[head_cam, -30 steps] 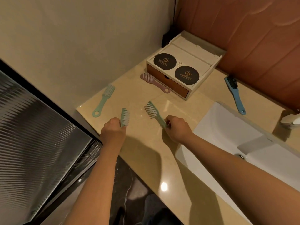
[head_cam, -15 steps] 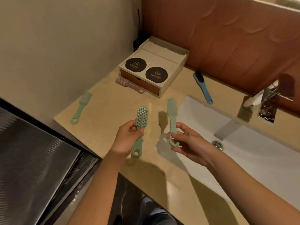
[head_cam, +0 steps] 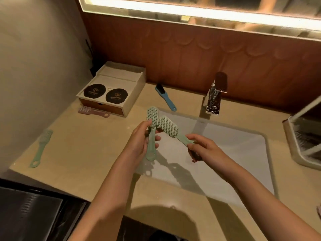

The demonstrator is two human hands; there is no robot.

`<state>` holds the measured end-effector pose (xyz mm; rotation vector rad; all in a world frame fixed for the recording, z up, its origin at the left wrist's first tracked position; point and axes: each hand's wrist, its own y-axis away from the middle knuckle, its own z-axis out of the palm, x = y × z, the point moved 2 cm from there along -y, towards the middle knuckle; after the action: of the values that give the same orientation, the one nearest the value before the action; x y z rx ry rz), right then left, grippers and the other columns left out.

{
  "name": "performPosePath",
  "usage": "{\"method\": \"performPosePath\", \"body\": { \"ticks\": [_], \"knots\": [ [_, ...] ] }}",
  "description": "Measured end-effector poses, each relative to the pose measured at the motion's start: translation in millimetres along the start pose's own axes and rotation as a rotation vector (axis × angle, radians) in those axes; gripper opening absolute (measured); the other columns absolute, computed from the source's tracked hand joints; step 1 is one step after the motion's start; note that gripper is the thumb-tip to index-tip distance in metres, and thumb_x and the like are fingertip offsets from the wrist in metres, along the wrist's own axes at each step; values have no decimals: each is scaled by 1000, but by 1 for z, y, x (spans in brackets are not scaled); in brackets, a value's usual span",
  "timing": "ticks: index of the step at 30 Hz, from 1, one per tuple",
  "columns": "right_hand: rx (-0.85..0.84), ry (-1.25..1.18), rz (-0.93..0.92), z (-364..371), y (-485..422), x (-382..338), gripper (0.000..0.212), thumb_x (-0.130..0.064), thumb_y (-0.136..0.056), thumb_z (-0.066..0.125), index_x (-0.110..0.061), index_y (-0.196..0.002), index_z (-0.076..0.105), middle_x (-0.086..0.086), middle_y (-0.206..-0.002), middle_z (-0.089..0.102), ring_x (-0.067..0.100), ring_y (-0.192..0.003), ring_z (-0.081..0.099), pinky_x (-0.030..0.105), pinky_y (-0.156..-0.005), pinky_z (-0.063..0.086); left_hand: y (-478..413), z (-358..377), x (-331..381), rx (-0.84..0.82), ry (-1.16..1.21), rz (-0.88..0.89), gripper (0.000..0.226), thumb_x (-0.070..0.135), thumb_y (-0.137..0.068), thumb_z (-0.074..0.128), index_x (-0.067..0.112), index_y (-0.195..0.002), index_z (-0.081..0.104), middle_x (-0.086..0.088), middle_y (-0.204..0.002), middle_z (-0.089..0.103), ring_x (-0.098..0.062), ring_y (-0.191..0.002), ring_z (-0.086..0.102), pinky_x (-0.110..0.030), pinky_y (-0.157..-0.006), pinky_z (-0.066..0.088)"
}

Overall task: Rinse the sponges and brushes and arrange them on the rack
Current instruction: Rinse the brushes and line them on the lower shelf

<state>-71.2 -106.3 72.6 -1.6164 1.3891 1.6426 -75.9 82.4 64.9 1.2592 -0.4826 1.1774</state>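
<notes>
My left hand (head_cam: pixel 139 143) grips a green brush (head_cam: pixel 151 129) by its handle, head up, over the sink's left edge. My right hand (head_cam: pixel 203 148) holds a second green brush (head_cam: pixel 169 126) by the handle end, its head tilted left and crossing the first brush's head. A third green brush (head_cam: pixel 40 147) lies on the counter at far left. A pink brush (head_cam: pixel 92 112) lies in front of the wooden box. A blue brush (head_cam: pixel 165 99) lies behind the sink. The white rack (head_cam: pixel 300 146) stands at the right edge, partly cut off.
The white sink basin (head_cam: pixel 234 153) is below my hands, with the chrome faucet (head_cam: pixel 215 94) behind it. A wooden drawer box (head_cam: pixel 125 94) with two black round lids sits at the back left. The beige counter (head_cam: pixel 83 150) ends at a wall on the left.
Both hands have lifted their brushes off the counter and carried them right, over the sink. The brush heads now cross. The view has swung right, showing the faucet and rack.
</notes>
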Motion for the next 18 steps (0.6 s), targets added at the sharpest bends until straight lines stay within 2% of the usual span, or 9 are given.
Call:
{"method": "performPosePath", "body": {
  "ticks": [3,4,6,8,10,12,14,16,18],
  "knots": [
    [69,86,-59,-31,17,8,19,-15,-95,49,-14,-104,65,1,-62,50,5,-54,45,17,-57,39,-1,31,-6,-65,-172,10,23,43,-91,50,28,-107,56,2,-103,64,-15,-92,63,-32,-71,48],
    [90,118,-72,-41,23,10,18,-16,-94,50,-13,-101,67,-1,-60,50,4,-53,44,14,-56,38,0,41,-9,-88,-221,16,19,43,-90,53,31,-104,55,2,-105,63,-16,-95,63,-33,-73,48],
    [136,184,-96,-61,35,15,17,-15,-94,52,-17,-94,69,-7,-56,49,3,-52,43,13,-54,36,2,61,-13,-129,-285,27,20,37,-88,59,26,-104,54,1,-99,63,-16,-88,63,-30,-64,47],
    [187,222,-97,-82,49,22,19,-17,-93,53,-25,-89,69,-8,-55,50,5,-54,44,17,-56,36,3,83,-18,-174,-368,53,24,26,-87,63,19,-108,53,-1,-95,65,-15,-80,64,-27,-57,44],
    [223,264,-84,-98,60,28,18,-20,-93,53,-27,-89,69,-7,-58,52,8,-57,46,22,-58,37,2,100,-21,-217,-442,90,24,20,-85,66,19,-106,54,-5,-99,66,-17,-83,64,-26,-54,44],
    [295,343,-78,-116,72,33,15,-20,-92,54,-25,-92,68,-8,-66,57,1,-58,48,17,-58,36,1,123,-24,-257,-495,116,24,18,-84,67,22,-104,54,-7,-103,66,-19,-87,65,-23,-53,44],
    [395,515,-80,-128,80,33,14,-21,-91,55,-23,-99,67,-12,-83,61,-3,-79,51,14,-68,37,2,141,-23,-267,-516,143,28,18,-84,67,19,-110,54,-6,-106,67,-18,-90,65,-20,-54,46],
    [518,697,-68,-140,87,29,21,-27,-91,55,-24,-110,64,-11,-104,61,9,-108,45,24,-88,36,3,161,-25,-275,-512,169,33,16,-85,66,16,-115,52,-6,-109,66,-18,-92,64,-19,-58,46],
    [607,802,-78,-147,93,23,28,-32,-91,55,-25,-117,61,-8,-117,59,15,-118,39,30,-97,32,4,179,-29,-265,-502,177,36,16,-86,65,16,-119,50,-6,-112,64,-19,-95,64,-21,-59,47]
  ]
}}
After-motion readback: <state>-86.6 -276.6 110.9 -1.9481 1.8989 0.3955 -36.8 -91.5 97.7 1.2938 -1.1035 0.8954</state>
